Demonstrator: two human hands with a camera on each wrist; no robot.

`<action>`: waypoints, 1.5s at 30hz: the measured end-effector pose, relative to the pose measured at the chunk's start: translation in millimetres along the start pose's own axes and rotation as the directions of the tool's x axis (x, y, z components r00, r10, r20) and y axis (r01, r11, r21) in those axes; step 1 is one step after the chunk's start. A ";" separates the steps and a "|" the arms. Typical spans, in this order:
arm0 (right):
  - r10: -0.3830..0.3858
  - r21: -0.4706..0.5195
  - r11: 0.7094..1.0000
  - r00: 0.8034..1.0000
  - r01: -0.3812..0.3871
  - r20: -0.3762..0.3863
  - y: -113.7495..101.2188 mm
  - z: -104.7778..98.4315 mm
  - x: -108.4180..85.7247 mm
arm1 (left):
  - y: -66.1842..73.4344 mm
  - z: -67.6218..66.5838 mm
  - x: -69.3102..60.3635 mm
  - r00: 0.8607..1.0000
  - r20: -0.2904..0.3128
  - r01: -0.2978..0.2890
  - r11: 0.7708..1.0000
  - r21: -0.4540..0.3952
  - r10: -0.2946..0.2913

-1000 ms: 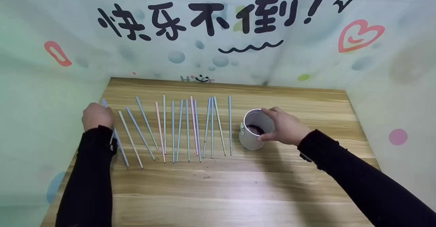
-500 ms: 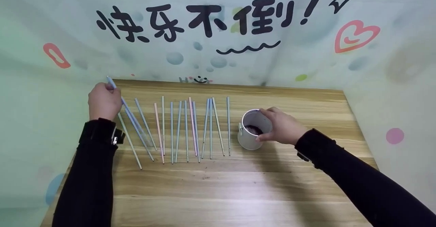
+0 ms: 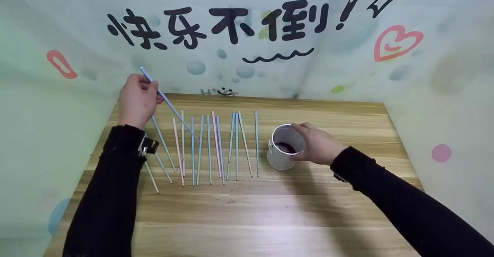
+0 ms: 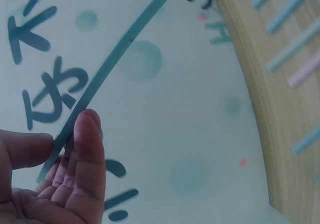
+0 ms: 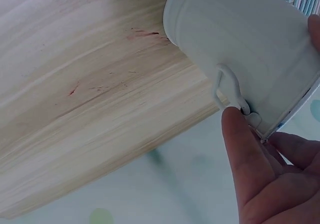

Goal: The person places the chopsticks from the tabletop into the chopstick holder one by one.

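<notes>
Pinched near its upper end by my left hand is a blue stick, held slanted above the back left of the table. In the left wrist view the thumb and fingers of the hand grip the stick. My right hand holds a white metal bucket by its rim, dark material at its bottom. Up close, the fingers of that hand touch the bucket beside its handle loop. Several blue, green and pink sticks lie in a row left of the bucket.
The wooden table carries small dark specks in front of the sticks. Printed cloth walls with black characters stand at the back and both sides.
My left hand has lifted the leftmost blue stick off the table and carried it up and to the right, over the other sticks. The right hand keeps its hold on the bucket.
</notes>
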State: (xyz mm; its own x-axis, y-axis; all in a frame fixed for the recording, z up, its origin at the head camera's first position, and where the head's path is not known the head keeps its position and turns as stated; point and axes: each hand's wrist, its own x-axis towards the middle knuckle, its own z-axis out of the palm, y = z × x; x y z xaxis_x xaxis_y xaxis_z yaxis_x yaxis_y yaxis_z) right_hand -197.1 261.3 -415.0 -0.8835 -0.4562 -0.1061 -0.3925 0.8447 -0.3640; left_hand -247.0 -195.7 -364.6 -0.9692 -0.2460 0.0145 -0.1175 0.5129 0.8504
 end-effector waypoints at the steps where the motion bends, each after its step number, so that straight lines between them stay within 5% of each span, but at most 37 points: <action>1: -0.006 0.003 1.000 1.000 0.006 -0.008 0.7 0.8 0.2 | 2.8 2.0 -0.8 1.000 0.002 -0.003 1.000 -0.016 0.003; 17: 0.008 0.027 1.000 1.000 -0.007 -0.012 5.5 -1.9 3.2 | 43.6 38.2 -8.2 0.995 0.083 -0.045 0.982 -0.185 0.061; 31: 0.021 0.027 0.999 1.000 -0.021 -0.002 4.1 -3.8 6.1 | 76.6 67.0 -17.6 0.988 0.087 -0.093 0.949 -0.303 0.124; 45: 0.011 0.020 1.000 1.000 -0.011 0.003 7.3 -3.3 7.9 | 98.2 98.3 -23.2 0.973 0.167 -0.099 0.939 -0.329 0.161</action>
State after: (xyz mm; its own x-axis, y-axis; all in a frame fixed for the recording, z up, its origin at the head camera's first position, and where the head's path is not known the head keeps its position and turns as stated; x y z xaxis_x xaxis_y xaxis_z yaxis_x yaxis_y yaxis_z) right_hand -207.8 264.7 -415.4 -0.8868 -0.4482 -0.1128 -0.3777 0.8435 -0.3818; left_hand -257.3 -58.8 -333.2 -0.9978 -0.0195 0.0637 0.0573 0.2355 0.9702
